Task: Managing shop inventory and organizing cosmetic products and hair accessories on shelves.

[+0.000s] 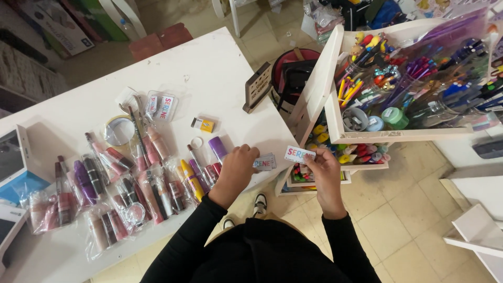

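White printed sticker (pixel 299 154) pinched upright; another (pixel 265 162) flat at table edge.

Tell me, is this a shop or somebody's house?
Probably a small shop or its packing corner. A white table holds many clear packets of cosmetics, and a white rack is crammed with pens and markers. The right hand holds a small label card, the left hand touches another.

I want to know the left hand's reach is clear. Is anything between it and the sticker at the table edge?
Nothing visible: the left hand already rests against the sticker at the table edge.
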